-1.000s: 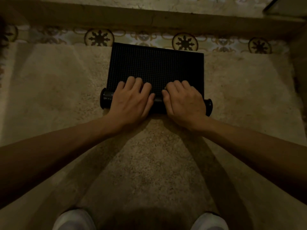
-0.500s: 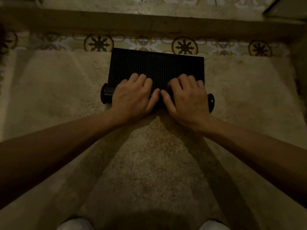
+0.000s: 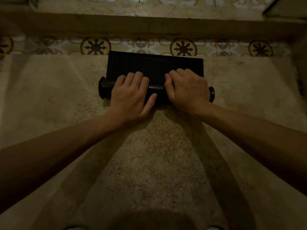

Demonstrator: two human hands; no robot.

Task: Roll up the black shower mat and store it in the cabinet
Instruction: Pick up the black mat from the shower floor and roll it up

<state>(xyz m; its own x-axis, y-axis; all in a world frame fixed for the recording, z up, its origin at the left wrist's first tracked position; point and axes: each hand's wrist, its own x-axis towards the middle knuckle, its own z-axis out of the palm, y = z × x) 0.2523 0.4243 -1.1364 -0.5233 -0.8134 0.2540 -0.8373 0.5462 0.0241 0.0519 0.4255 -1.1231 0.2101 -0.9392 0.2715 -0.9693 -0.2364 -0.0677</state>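
Rolling's about halfway there by the looks of it: the black shower mat lies on a beige rug, the near part wound into a tight roll and a flat strip left on the far side, reaching to the patterned tile floor. Left hand is pressed palm-down over the roll, fingers curled across the top and thumb out along the near side. Right hand does the same, fingers bent over onto the flat part. Both roll ends stick out past the hands. A low step runs along the far side. Lighting's pretty dim, no cabinet in view.
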